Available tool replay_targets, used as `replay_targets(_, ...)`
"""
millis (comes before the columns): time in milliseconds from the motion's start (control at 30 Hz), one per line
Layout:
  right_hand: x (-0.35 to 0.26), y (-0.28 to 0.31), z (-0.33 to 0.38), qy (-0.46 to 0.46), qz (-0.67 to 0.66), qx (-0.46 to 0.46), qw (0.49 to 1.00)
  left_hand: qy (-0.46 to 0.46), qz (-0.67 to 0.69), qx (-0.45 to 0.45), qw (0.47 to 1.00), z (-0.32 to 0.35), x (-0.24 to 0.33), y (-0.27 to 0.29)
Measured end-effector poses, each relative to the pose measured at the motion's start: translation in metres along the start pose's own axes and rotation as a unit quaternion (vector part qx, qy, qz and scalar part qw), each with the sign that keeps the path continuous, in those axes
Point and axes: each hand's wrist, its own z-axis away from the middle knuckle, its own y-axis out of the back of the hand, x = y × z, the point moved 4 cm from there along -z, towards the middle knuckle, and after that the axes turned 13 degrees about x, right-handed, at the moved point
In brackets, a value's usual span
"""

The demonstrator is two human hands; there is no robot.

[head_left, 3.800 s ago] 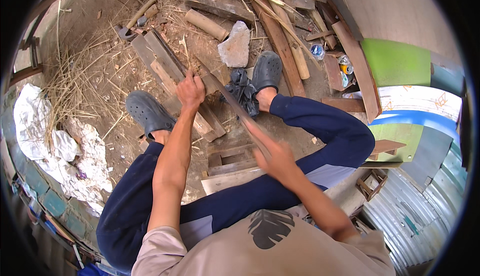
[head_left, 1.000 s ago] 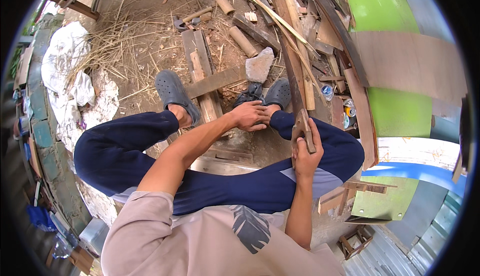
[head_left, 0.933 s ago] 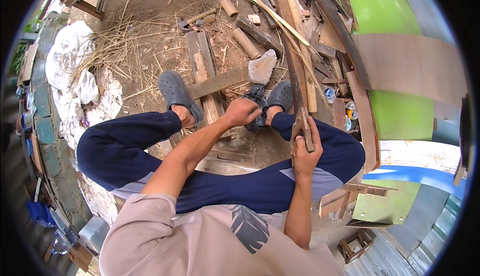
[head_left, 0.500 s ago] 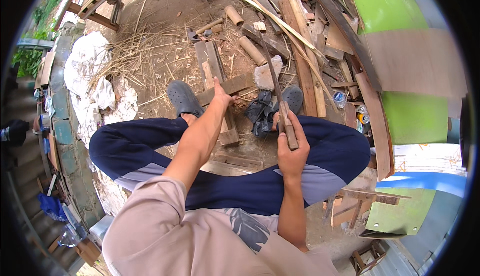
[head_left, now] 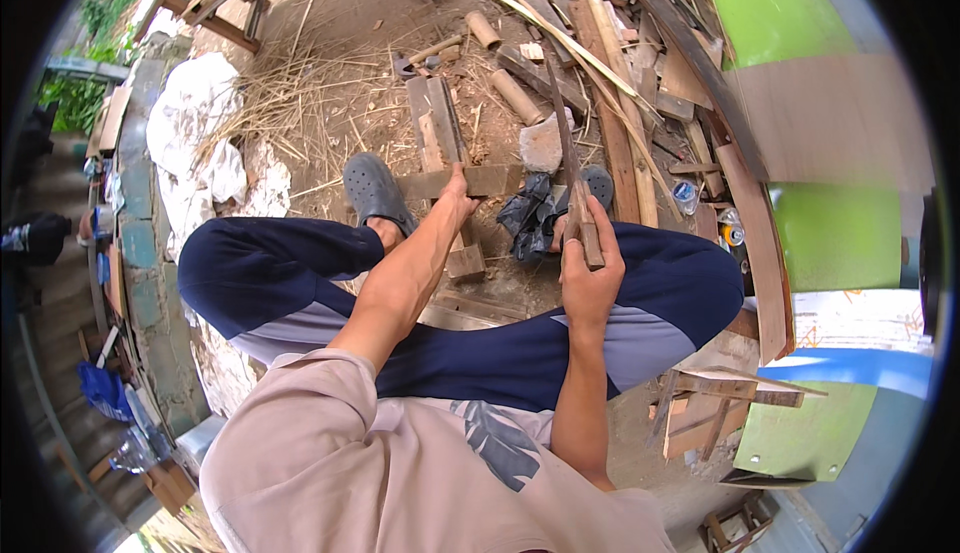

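Observation:
My right hand [head_left: 592, 278] is closed around the wooden handle [head_left: 586, 238] of a long, narrow, dark-bladed hand tool. Its blade [head_left: 566, 133] points away from me and slightly left; I cannot make out its edge. Between my feet, my left hand [head_left: 456, 193] grips a short wooden plank [head_left: 490, 181], though some fingers are hidden. That plank lies crosswise over two longer boards [head_left: 466, 263] on the ground. A slim pale wood piece [head_left: 430, 143] rests on these boards just beyond my hand.
A black plastic bag [head_left: 526, 218] and a stone block [head_left: 542, 145] lie by my right shoe [head_left: 598, 185]. Bamboo pieces [head_left: 515, 98], a hammer [head_left: 404, 67] and straw-like strips [head_left: 290, 103] lie farther off. Long timbers [head_left: 610, 133] line the right; a white sack [head_left: 195, 113] is at left.
The short plank has turned from slanting to nearly level across the boards, with my left hand on it. My right hand still holds the bladed tool, slightly raised in view.

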Motion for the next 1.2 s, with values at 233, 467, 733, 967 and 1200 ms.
replay_targets(233,0.005,-0.009,0.005,0.034,0.049,-0.026,0.998,0.004,-0.028,-0.062,0.998,-0.025,0.011,-0.004)
replay_targets(467,0.000,-0.019,0.013,0.066,0.173,-0.072,0.980,-0.026,-0.098,0.004,0.995,-0.039,0.004,0.019)
replay_targets(733,-0.002,-0.018,0.031,0.092,0.273,-0.123,0.950,-0.045,-0.146,0.030,0.988,0.031,-0.002,0.023)
replay_targets(967,-0.007,-0.038,0.056,0.170,0.287,-0.135,0.933,-0.057,-0.125,0.034,0.990,0.040,-0.002,0.024)
replay_targets(1200,0.008,-0.051,0.061,0.211,0.323,-0.149,0.910,-0.077,-0.107,0.002,0.991,0.059,0.002,0.021)
